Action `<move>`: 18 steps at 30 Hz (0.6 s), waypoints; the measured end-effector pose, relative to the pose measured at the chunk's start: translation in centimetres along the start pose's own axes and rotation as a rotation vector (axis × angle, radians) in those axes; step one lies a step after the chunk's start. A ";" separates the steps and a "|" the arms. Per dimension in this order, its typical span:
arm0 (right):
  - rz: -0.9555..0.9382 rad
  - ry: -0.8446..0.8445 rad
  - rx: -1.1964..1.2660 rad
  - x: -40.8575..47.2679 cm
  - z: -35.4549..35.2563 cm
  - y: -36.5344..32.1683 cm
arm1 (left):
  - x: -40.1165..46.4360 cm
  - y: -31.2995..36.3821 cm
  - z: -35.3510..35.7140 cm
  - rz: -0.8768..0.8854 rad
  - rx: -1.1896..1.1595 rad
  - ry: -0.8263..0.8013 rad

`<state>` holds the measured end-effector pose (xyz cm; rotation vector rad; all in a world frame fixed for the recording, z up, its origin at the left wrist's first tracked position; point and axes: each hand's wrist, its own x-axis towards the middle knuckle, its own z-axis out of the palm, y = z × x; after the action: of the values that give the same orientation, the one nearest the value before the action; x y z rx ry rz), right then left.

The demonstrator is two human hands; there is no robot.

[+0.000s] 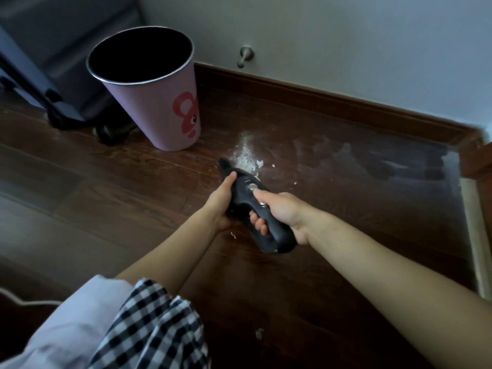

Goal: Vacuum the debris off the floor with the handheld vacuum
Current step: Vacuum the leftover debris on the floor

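Hands [250, 206] grip vacuum [250, 194], nozzle at debris [246, 155] edge.

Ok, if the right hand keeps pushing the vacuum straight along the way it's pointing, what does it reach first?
Most likely the white debris patch, lying just past the nozzle of the handheld vacuum that the right hand grips. Beyond that, bare floor, then the baseboard.

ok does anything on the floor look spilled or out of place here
Yes. A patch of white powder and flakes is spilled on the dark wood floor, just past the nozzle of the handheld vacuum and right of the pink bin. Stray bits lie apart: one flake under the hands, another nearer the camera.
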<state>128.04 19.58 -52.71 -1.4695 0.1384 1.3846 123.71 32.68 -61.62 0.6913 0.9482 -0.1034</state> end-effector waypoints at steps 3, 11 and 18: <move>-0.012 0.011 0.041 1.0 0.2 -0.9 | 0.2 1.4 0.7 -0.013 0.019 0.011; -0.069 0.077 0.057 4.1 -0.9 -4.3 | 1.4 3.9 3.6 0.097 0.092 0.077; -0.101 0.126 0.070 6.1 -1.2 -5.9 | 2.1 5.1 4.8 0.159 0.121 0.060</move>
<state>134.81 24.56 -54.29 -1.4854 0.1884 1.1950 130.28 34.35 -58.87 0.8836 0.9463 0.0004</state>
